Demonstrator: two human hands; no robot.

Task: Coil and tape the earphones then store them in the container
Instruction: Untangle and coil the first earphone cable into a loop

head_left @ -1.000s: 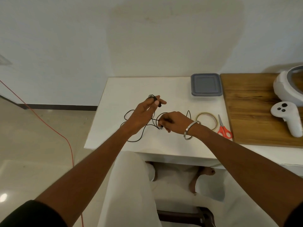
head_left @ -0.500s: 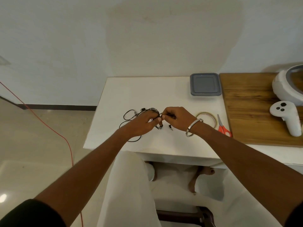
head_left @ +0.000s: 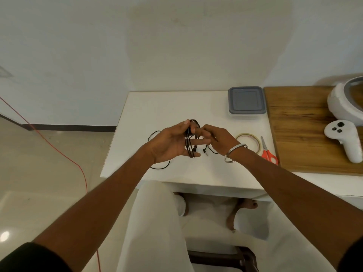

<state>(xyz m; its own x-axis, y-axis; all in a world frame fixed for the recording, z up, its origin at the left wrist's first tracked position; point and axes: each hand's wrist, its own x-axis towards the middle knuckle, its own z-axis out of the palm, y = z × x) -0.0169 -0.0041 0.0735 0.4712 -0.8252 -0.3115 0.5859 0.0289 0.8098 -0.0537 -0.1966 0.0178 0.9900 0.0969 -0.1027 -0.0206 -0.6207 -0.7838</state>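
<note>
I sit at a white table (head_left: 176,107) with a wooden board (head_left: 306,134) butted against its right side. On the board lie a white headset (head_left: 345,103) at the far right and a white controller (head_left: 342,138) nearer me. At the far right of the white table sits the container (head_left: 246,103), its grey lid on. Nearer, right of my hands, lie a roll of tape (head_left: 249,141) and red-handled scissors (head_left: 268,153), close together.

My left hand (head_left: 172,144) is held palm up above the table, fingers stretched out, and the black earphones (head_left: 191,142) are wound in several turns around them. A slack loop of cable trails off to the left and onto the table near the edge. My right hand (head_left: 218,140) comes in from the right, fingers curled, pinching the cable just beside the left fingertips; the plug end dangles below it.

The cable is light, thin and floppy, and I judge it will spring loose unless the bundle is pinched across all turns at the middle.
</note>
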